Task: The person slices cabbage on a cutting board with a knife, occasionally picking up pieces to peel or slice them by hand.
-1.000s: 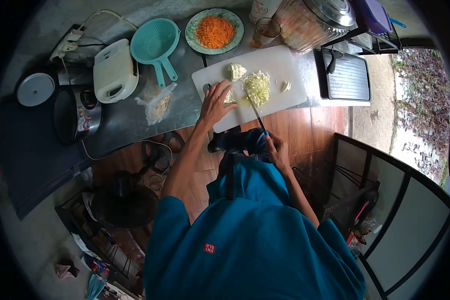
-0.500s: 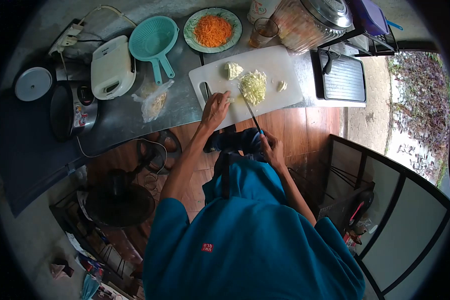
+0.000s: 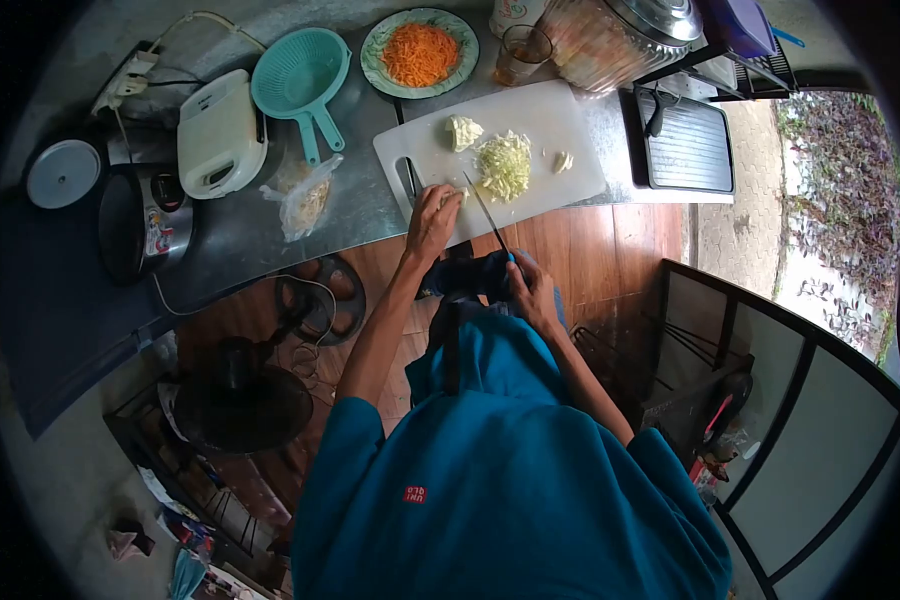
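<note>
On the white cutting board lies a pile of chopped cabbage, with a cabbage chunk behind it and a small piece to its right. My left hand is closed on a small cabbage piece near the board's front left part. My right hand grips the handle of a knife, whose blade reaches over the board between the held piece and the pile.
Behind the board stand a plate of shredded carrot, a glass and a large jar. Leftward are a green colander, a plastic bag and a white sandwich maker. A grill pan lies right.
The knife and my right hand have moved left, away from the chopped pile and closer to my left hand. My left hand stays almost in place, still holding the piece.
</note>
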`<action>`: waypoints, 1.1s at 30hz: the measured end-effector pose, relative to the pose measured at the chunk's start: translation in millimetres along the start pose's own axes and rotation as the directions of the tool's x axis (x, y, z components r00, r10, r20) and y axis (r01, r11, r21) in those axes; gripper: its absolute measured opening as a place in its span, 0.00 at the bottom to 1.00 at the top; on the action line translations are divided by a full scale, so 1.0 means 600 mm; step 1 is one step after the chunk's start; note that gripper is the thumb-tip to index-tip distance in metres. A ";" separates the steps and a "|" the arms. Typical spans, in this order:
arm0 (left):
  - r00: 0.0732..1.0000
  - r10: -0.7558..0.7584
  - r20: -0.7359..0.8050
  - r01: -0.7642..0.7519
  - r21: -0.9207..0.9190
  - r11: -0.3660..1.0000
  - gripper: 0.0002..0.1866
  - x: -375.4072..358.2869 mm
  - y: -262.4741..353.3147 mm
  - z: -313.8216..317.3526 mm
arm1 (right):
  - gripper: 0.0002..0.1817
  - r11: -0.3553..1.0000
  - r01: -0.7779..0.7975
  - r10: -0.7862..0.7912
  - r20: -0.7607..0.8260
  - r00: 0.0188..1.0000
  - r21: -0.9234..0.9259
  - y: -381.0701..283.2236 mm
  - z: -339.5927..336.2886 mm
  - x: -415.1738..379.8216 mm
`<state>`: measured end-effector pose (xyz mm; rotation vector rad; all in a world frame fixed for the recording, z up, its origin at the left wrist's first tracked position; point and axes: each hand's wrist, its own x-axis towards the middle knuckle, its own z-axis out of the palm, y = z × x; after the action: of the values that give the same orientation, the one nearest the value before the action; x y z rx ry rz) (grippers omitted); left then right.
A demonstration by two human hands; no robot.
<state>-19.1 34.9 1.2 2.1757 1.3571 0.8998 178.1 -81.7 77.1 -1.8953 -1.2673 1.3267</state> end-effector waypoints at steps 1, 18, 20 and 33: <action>0.998 -0.027 -0.061 0.028 0.003 1.000 0.11 0.006 0.001 0.011 | 0.26 0.998 0.039 -0.040 -0.034 0.999 -0.043 -0.009 0.001 -0.002; 0.926 -0.183 -0.331 0.179 -0.041 0.983 0.06 0.034 0.024 0.073 | 0.22 0.927 0.061 -0.084 -0.044 0.996 -0.369 0.022 0.057 0.017; 0.922 -0.190 -0.336 0.183 -0.054 0.982 0.06 0.031 0.025 0.074 | 0.23 0.931 0.104 -0.139 -0.076 0.987 -0.349 0.029 0.067 0.032; 0.982 -0.122 -0.146 0.123 0.001 0.992 0.12 0.015 0.022 0.044 | 0.22 0.960 0.143 -0.165 -0.075 0.983 -0.240 0.010 0.038 0.022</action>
<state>10.9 36.8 -5.9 2.0419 1.5496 1.0232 160.9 -75.2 56.9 -1.9427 -1.5443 1.0335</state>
